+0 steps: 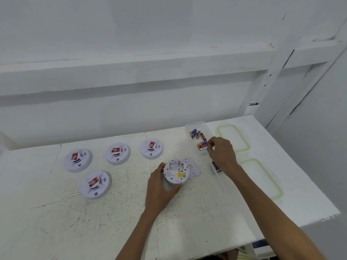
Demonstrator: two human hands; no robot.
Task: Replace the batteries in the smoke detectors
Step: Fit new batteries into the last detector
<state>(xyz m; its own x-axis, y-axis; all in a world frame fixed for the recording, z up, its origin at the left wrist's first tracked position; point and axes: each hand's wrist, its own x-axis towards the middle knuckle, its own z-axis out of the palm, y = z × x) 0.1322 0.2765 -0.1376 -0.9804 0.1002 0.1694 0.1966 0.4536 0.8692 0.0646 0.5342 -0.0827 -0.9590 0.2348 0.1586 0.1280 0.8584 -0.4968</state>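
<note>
Left hand (159, 184) gripping the open detector (175, 172); its cover (193, 167) lying just right of it. Right hand (222, 152) reaching into the battery box (195, 124) up-right of it, fingers curling at the red battery pack (202, 145), grip unclear. Four detectors (78, 160) left of it looking untouched.
</note>
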